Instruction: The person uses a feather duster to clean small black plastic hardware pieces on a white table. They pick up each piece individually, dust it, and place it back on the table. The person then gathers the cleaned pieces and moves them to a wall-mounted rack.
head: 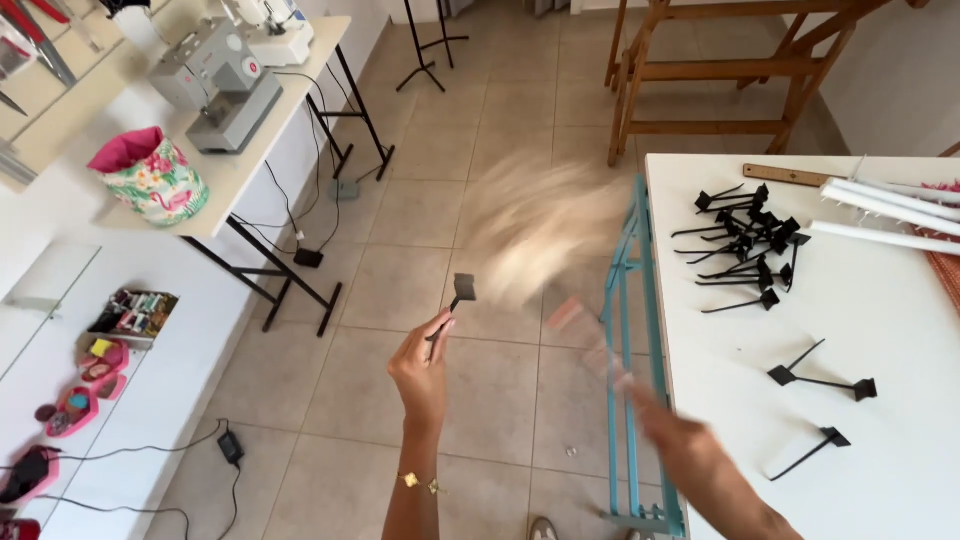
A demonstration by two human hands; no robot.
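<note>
Up front, the left hand (422, 365) pinches a black hook (455, 300) by its lower end, stem rising up-right to the square plate. Nearer the white table (900, 470), the blurred right hand (665, 425) grips a duster (535, 235) handle, pale head just right of the hook. More hooks (745, 240) lie on the table, well apart.

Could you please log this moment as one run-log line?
left hand: holds black hook | right hand: blurred, holds duster | table: more hooks
</note>
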